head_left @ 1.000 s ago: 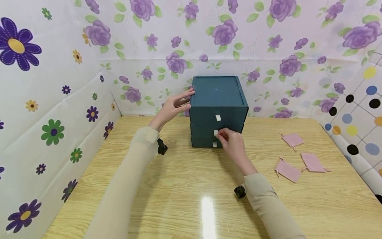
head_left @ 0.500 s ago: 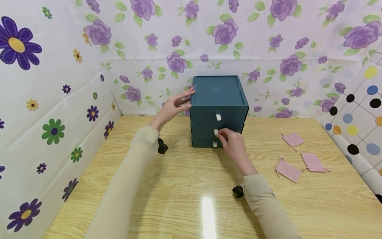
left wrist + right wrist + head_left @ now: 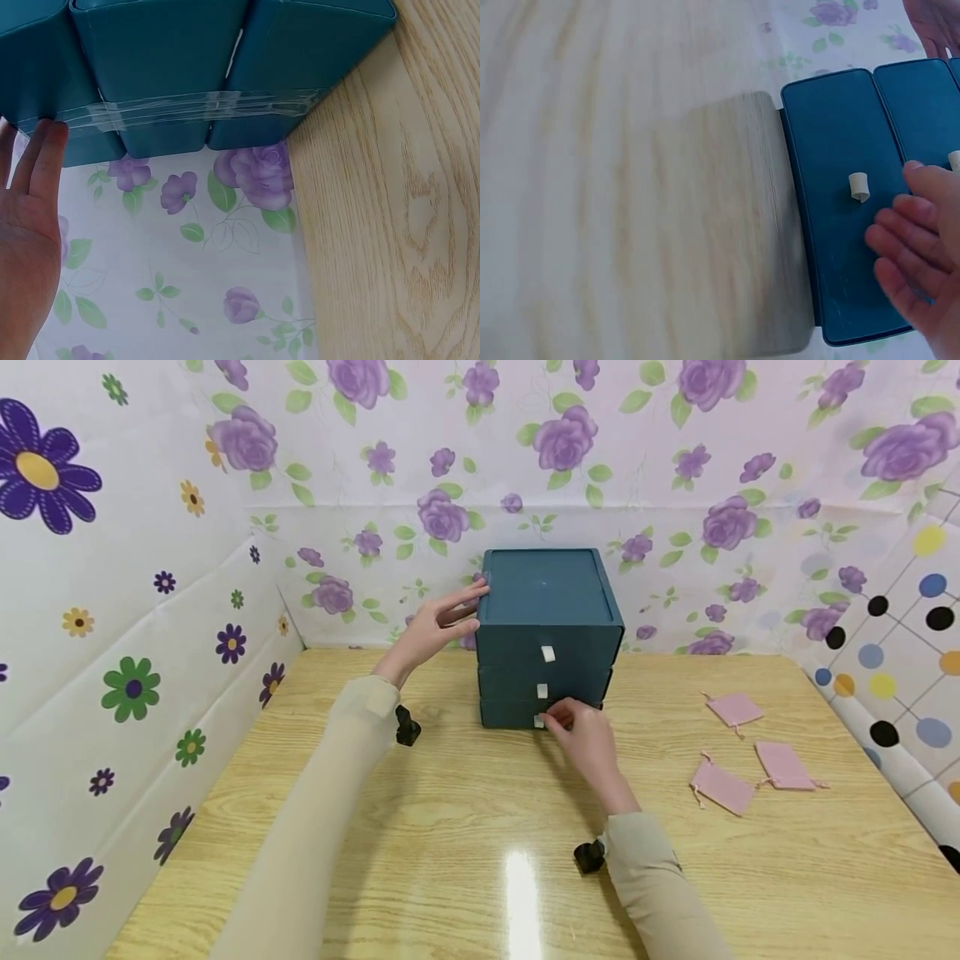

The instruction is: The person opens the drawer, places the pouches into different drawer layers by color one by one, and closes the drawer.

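A dark teal three-drawer cabinet (image 3: pixel 551 585) stands against the back wall, its drawers pushed in. Each front carries a small white pull tab, the top tab (image 3: pixel 548 653) and middle tab (image 3: pixel 542 691) among them. My left hand (image 3: pixel 427 631) rests with straight fingertips at the cabinet's upper left edge. My right hand (image 3: pixel 588 743) is at the bottom drawer, fingertips beside the lowest tab (image 3: pixel 538 721). In the right wrist view, the bottom tab (image 3: pixel 859 187) shows uncovered, and the loosely curled fingers (image 3: pixel 907 232) stand just off it. Clear tape (image 3: pixel 161 111) runs across the cabinet's side.
Three pink drawstring pouches, one at the back (image 3: pixel 735 709), one at the right (image 3: pixel 783 767) and one in front (image 3: pixel 722 787), lie on the wooden table (image 3: pixel 435 860). Small black devices sit by the left cuff (image 3: pixel 407 727) and right cuff (image 3: pixel 588 857). Flowered cloth covers the walls.
My right hand has left the middle tab and moved down to the bottom one. The left hand stays at the cabinet's edge. A gap beside the middle drawer front has narrowed slightly.
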Demonstrator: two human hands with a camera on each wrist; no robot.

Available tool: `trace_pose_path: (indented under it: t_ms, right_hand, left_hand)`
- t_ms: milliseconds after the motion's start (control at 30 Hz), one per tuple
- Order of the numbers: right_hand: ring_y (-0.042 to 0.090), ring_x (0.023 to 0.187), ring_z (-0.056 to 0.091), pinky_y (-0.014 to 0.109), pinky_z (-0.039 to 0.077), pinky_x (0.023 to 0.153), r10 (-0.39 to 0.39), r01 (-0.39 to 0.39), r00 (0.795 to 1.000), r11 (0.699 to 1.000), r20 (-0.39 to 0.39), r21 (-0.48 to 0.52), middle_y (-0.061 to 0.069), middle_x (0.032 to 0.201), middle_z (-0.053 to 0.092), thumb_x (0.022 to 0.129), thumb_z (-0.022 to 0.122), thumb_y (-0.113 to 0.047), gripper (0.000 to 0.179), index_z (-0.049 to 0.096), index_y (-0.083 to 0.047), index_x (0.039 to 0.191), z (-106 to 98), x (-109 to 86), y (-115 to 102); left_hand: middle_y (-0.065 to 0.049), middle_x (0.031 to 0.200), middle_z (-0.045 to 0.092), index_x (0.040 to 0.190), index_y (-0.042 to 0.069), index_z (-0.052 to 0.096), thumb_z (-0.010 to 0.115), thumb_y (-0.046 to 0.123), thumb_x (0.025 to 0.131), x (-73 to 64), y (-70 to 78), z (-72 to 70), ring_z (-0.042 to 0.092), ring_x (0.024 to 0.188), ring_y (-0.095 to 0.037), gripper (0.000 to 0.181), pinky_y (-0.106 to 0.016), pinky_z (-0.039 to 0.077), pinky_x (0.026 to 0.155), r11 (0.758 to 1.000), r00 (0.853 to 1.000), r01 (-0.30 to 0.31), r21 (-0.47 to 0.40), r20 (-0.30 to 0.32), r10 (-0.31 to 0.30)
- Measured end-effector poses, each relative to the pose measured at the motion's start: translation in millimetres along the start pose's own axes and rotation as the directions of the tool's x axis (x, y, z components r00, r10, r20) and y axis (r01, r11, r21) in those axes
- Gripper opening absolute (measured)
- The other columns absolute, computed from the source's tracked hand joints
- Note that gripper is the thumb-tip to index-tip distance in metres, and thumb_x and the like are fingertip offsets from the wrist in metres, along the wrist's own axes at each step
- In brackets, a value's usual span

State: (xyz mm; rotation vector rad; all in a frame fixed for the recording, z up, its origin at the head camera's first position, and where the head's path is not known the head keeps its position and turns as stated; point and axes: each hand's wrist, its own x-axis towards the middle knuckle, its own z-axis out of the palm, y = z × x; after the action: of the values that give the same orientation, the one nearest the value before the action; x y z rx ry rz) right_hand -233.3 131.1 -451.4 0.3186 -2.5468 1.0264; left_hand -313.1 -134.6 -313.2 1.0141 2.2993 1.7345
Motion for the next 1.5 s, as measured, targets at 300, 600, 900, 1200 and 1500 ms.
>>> trace_pose_path:
  t_ms: [300, 600, 900, 1200, 1500]
  right_hand:
    - [0.018, 0.074, 0.069, 0.037, 0.059, 0.069, 0.061, -0.050, 0.988, 0.996, 0.143, -0.080, 0.006, 0.084, 0.076, 0.092, 0.071, -0.030, 0.022, 0.077, -0.010, 0.088, 4.1, 1.0, 6.5]
    - [0.019, 0.075, 0.071, 0.038, 0.060, 0.069, 0.078, -0.061, 0.985, 0.992, 0.153, -0.114, 0.007, 0.088, 0.078, 0.089, 0.075, -0.018, 0.011, 0.078, -0.008, 0.088, 5.3, 6.5, 5.9]
    - [0.021, 0.078, 0.070, 0.039, 0.060, 0.071, 0.004, 0.018, 0.987, 0.991, 0.161, -0.133, 0.009, 0.089, 0.077, 0.090, 0.073, -0.012, 0.008, 0.077, -0.006, 0.090, 2.8, 9.4, 5.0]
    - [0.019, 0.078, 0.069, 0.038, 0.060, 0.073, 0.044, -0.020, 0.981, 0.992, 0.188, -0.127, 0.010, 0.090, 0.076, 0.090, 0.072, -0.011, 0.007, 0.076, -0.006, 0.091, 3.5, 7.4, 2.7]
    - [0.021, 0.080, 0.070, 0.040, 0.059, 0.075, 0.055, -0.016, 0.976, 0.983, 0.211, -0.181, 0.007, 0.090, 0.077, 0.088, 0.075, -0.016, 0.008, 0.079, -0.008, 0.088, -1.3, -1.5, -6.2]
  left_hand:
    - [-0.002, 0.166, 0.024, 0.153, 0.010, 0.038, 0.057, 0.013, 0.100, 0.7, -1.6, 2.1, 0.034, 0.149, -0.029, 0.056, -0.045, 0.038, 0.119, 1.000, 1.000, 0.009, -0.003, -0.001, -0.009]
    - [-0.002, 0.166, 0.025, 0.153, 0.010, 0.039, 0.057, 0.014, 0.100, 2.3, -0.7, 3.0, 0.035, 0.149, -0.028, 0.056, -0.045, 0.038, 0.119, 1.000, 1.000, 0.015, 0.012, 0.003, -0.015]
    - [-0.004, 0.166, 0.023, 0.153, 0.008, 0.038, 0.056, 0.012, 0.100, 2.2, 3.4, 2.0, 0.034, 0.149, -0.031, 0.056, -0.047, 0.037, 0.118, 1.000, 1.000, 0.012, 0.013, 0.007, -0.012]
    - [-0.005, 0.166, 0.023, 0.153, 0.007, 0.038, 0.056, 0.011, 0.100, 0.1, 2.1, 0.8, 0.034, 0.149, -0.031, 0.056, -0.046, 0.038, 0.118, 1.000, 1.000, 0.008, 0.011, 0.008, -0.008]
    - [-0.001, 0.166, 0.023, 0.153, 0.009, 0.038, 0.056, 0.011, 0.100, -0.4, 2.3, -0.8, 0.034, 0.149, -0.029, 0.056, -0.045, 0.039, 0.117, 1.000, 1.000, 0.018, -0.001, 0.004, -0.018]
